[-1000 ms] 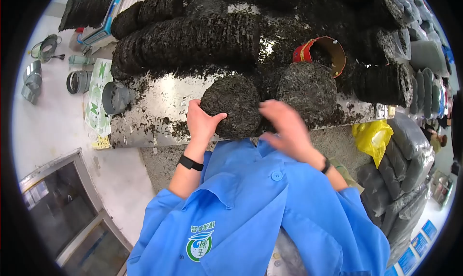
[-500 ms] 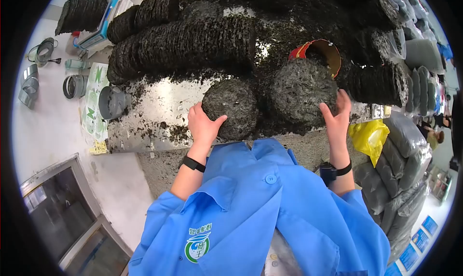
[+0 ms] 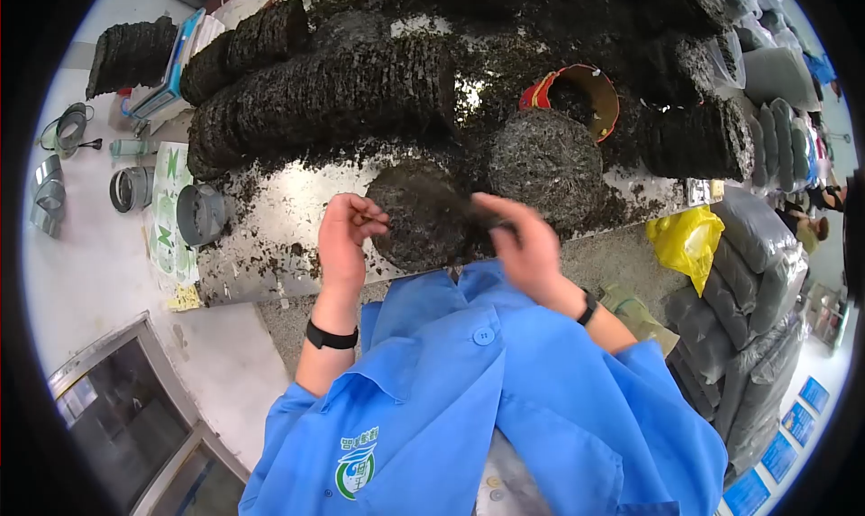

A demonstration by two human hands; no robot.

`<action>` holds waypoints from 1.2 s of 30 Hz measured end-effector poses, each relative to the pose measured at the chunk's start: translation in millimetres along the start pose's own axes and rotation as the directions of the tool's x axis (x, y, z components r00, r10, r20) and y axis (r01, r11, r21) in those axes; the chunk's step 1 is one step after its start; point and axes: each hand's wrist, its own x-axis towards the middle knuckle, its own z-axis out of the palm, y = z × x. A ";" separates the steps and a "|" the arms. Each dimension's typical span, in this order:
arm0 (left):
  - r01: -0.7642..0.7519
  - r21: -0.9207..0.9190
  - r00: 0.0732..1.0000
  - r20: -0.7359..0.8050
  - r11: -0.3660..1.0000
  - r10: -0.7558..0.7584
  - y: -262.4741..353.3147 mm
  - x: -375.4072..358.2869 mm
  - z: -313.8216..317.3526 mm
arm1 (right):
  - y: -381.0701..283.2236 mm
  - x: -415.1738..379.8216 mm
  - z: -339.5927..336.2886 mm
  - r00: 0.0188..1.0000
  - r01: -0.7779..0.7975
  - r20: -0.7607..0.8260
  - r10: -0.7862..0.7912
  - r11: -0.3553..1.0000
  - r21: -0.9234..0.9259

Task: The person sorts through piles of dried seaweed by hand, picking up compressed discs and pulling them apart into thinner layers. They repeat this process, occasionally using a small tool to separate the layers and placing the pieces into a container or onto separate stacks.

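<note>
A round, flat dark disc (image 3: 419, 223) of dried seaweed-like material lies at the table's front edge. Beside its left rim is my left hand (image 3: 344, 241), fingers curled in, with what they hold too small to make out. My right hand (image 3: 527, 246), blurred, reaches over the disc's right side with dark material at its fingertips. Right of it sits a second, greyer disc (image 3: 547, 169), touched by neither hand. Just behind that one stands a red and tan ring (image 3: 605, 101).
A long row of stacked dark discs (image 3: 324, 101) lies behind, another stack (image 3: 694, 142) at right. Metal rings (image 3: 200, 214) are at left. A yellow bag (image 3: 685, 246) and filled grey bags (image 3: 739, 291) are at the right. Loose dark flakes cover much of the table.
My right hand has left the greyer disc's side and moved left to the front disc. My left hand's fingers have curled in, away from that disc's rim. The view has shifted slightly.
</note>
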 end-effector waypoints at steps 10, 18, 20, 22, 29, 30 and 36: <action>0.221 0.968 0.920 -0.168 -0.115 0.353 -51.9 14.6 -14.9 | 27.3 -17.4 -40.5 0.993 0.026 0.118 0.008 0.957 -0.289; 0.140 0.231 0.961 -0.264 0.963 -0.077 7.8 4.2 25.9 | 34.9 6.4 59.5 0.863 0.427 0.416 -0.287 0.854 -0.297; 0.017 -0.064 1.000 0.017 0.998 -0.015 4.4 2.4 4.5 | 38.7 1.2 37.5 0.957 0.200 0.222 -0.188 0.979 -0.029; -0.038 0.585 0.968 -0.180 0.810 0.175 -18.6 18.9 -11.4 | 5.3 2.5 -0.7 0.990 -0.119 -0.060 0.127 0.985 0.122; 0.194 0.972 0.935 -0.142 -0.133 0.324 -59.6 17.8 -25.4 | 23.8 -9.4 -68.1 0.911 -0.026 -0.387 -0.141 0.918 -0.395; 0.201 0.970 0.937 -0.149 -0.138 0.317 -57.7 16.2 -24.6 | 28.7 -21.0 -59.9 0.975 0.121 -0.115 -0.189 0.891 -0.437; 0.207 0.973 0.935 -0.228 0.104 0.273 -49.8 16.8 -35.3 | 60.8 -26.6 72.8 0.888 0.204 0.450 -0.096 0.959 -0.198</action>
